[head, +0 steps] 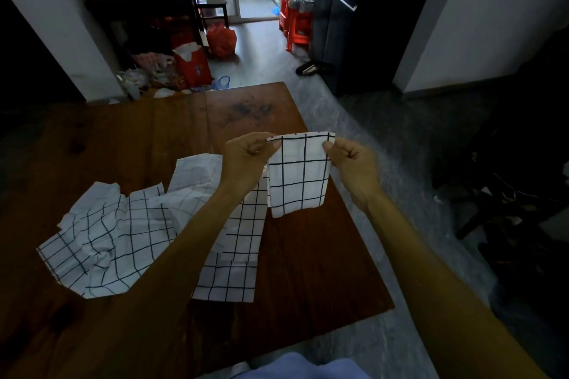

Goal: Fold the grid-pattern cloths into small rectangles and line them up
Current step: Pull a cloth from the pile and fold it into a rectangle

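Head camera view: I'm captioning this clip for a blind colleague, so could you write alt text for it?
Two bare hands, left hand and right hand, pinch the top corners of a folded white black-grid cloth, holding it up above a dark brown wooden table. On the table lie a folded white grid cloth rectangle and a crumpled white grid cloth pile.

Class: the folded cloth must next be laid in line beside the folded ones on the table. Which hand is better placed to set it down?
Left, probably. The left hand pinches the held cloth nearer the folded cloths; the right hand holds the far corner.
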